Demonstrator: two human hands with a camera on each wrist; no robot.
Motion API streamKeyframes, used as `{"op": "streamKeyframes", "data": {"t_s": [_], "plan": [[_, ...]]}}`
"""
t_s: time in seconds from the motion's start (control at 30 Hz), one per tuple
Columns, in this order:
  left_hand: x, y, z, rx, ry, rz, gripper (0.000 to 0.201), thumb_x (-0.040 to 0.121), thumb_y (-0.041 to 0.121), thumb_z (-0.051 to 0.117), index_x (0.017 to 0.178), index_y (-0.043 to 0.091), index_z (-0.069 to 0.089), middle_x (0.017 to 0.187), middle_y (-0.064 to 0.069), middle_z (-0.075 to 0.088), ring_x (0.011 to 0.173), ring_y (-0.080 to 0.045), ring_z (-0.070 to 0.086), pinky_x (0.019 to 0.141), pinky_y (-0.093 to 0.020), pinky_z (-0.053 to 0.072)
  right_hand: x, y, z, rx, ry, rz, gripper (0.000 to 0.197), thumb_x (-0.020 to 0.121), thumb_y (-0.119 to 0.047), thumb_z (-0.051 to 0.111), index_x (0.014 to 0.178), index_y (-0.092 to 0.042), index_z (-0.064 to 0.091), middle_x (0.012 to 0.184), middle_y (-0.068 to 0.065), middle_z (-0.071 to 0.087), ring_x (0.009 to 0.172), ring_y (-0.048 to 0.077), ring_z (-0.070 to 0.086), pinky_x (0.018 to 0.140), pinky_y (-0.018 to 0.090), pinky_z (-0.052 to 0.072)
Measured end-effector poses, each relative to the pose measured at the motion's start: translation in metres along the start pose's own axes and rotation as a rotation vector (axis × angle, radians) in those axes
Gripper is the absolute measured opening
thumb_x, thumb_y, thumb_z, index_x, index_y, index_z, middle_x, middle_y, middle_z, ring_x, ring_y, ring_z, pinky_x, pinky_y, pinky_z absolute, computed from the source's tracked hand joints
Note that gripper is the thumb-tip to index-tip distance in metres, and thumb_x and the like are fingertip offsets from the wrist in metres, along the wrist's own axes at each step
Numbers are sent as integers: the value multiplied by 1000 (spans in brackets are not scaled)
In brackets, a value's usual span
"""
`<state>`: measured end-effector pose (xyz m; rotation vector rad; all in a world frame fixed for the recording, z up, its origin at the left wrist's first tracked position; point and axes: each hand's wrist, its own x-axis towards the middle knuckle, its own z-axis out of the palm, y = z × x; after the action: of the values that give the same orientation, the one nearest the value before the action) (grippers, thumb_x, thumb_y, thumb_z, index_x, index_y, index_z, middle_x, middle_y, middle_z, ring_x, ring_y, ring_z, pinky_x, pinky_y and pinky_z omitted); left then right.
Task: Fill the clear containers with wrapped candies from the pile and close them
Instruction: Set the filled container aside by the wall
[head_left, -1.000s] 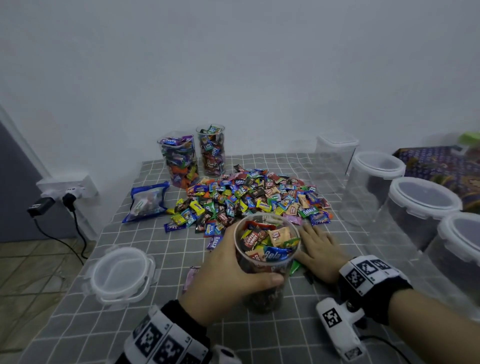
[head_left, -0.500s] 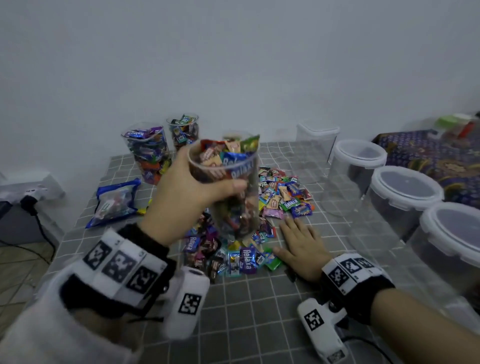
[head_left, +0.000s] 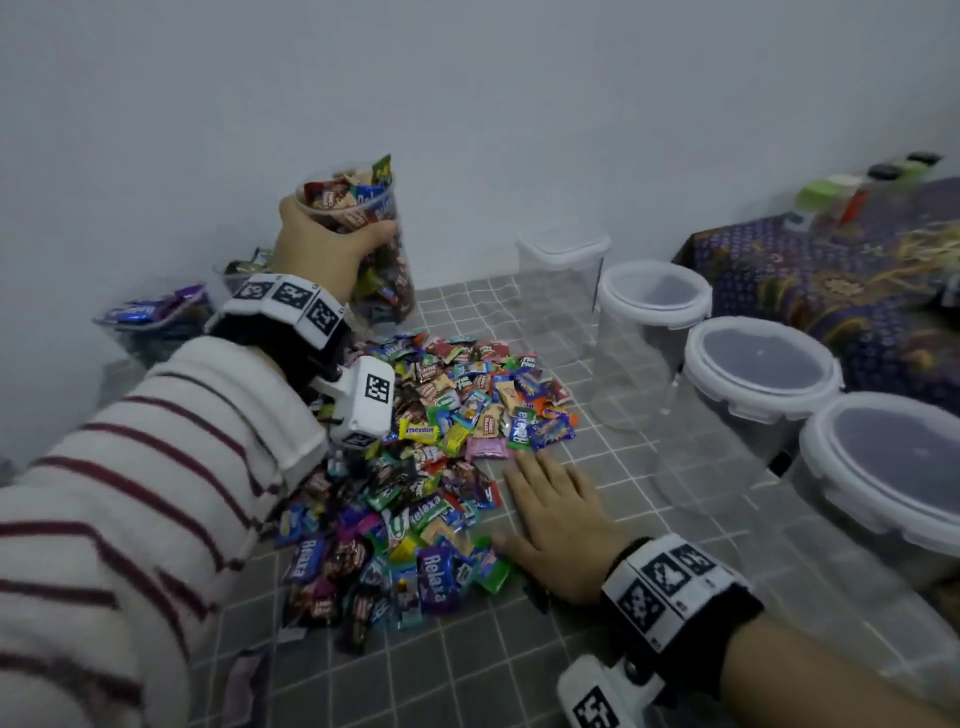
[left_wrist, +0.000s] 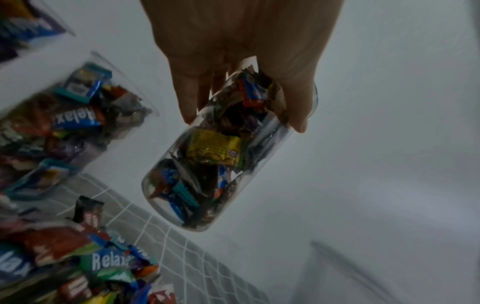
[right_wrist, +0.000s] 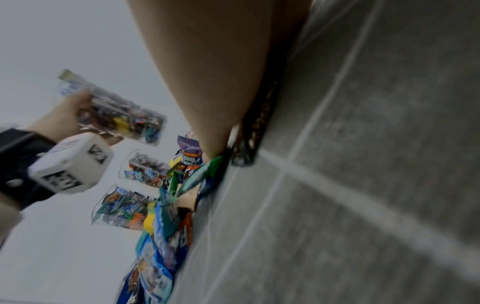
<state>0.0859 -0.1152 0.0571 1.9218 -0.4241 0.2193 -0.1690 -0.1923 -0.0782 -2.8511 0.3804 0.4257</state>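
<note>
At the far left, against the wall, two filled clear containers (head_left: 156, 322) stand on the bench (head_left: 519, 665), both open-topped and partly hidden behind the striped sleeve (head_left: 130, 493). Just right of them, the left hand (head_left: 322, 249) grips a third filled container (head_left: 363, 244) round its upper wall, thumb across the front and fingers behind, and now holds it high over the back of the bench; a second ago this same container stood low in front of the person at the near edge of the candy pile (head_left: 431, 467), and half a second ago it was only part-way up. The left wrist view shows its base clear of the grid cloth, with the nearer filled container (left_wrist: 64, 127) just beside it. The likely meaning is that this container counts as full and is being carried to join the others; it has no lid on, so closing seems still to be done. In the middle, the pile is spread over the bench, with plenty of candy left. The right hand (head_left: 561, 525) lies flat and open on the cloth at the pile's right edge, fingers straight, holding nothing, much as it lay a second ago. Further right stands a row of empty lidded containers (head_left: 753, 374), which suggests several fillings remain.
</note>
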Motion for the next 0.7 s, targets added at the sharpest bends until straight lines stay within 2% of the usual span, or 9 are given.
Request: {"op": "streamKeyframes", "data": {"t_s": [0.03,0.1,0.2,0.3,0.4,0.47,0.57,0.63,0.7], "plan": [[8,-6,8,21,0,-19,85,64,44,82,130,10,40,125,-2,58,108,-21,57,95,-33,46,-1,-1,-1,10,6,-10,108,57,-74,-15,149,-16,-13,156,2,-20,143,19,-20,111,36,-14],[24,-16,24,73,6,-51,88,64,44,82,131,9,38,127,-6,57,111,-24,56,96,-34,45,-1,-1,-2,34,10,-21,114,49,-72,-19,148,-16,-14,156,1,-21,143,19,-21,108,34,-17],[42,-29,44,125,30,-86,89,65,40,82,132,5,35,131,-10,54,117,-26,54,97,-33,43,0,0,-3,59,10,-35,114,48,-70,-18,148,-16,-14,155,1,-22,141,17,-25,105,33,-20],[53,-44,59,168,47,-99,89,67,37,82,133,3,34,134,-11,52,120,-26,52,98,-32,40,1,2,-3,84,-1,-54,112,49,-70,-17,148,-18,-16,150,-4,-29,128,12,-34,106,35,-21],[58,-58,62,201,26,-167,90,68,37,82,134,2,32,135,-14,51,121,-29,51,100,-36,40,2,3,-4,77,-4,-63,111,50,-70,-17,147,-18,-16,138,-5,-35,125,14,-37,106,36,-22],[62,-66,61,192,5,-219,94,67,39,81,136,3,30,136,-14,50,121,-30,51,102,-38,40,3,3,-3,72,3,-64,110,51,-71,-16,148,-18,-15,136,-4,-35,125,16,-37,105,36,-23],[61,-65,54,232,-8,-260,96,70,41,79,140,2,26,141,-17,44,126,-31,46,105,-39,36,3,2,-2,63,2,-53,107,55,-70,-14,148,-18,-15,139,-6,-34,124,13,-37,104,35,-23],[54,-56,50,305,-37,-281,96,74,41,76,142,0,23,145,-20,36,132,-33,38,107,-41,31,3,1,-3,58,-3,-41,107,55,-70,-14,148,-18,-15,148,-5,-30,124,12,-36,104,34,-23],[47,-49,48,315,-4,-257,103,75,44,74,147,1,14,152,-18,27,138,-32,29,111,-41,25,3,1,-3,54,-7,-32,109,53,-70,-15,148,-18,-15,154,-1,-25,124,12,-36,104,34,-22]]}}
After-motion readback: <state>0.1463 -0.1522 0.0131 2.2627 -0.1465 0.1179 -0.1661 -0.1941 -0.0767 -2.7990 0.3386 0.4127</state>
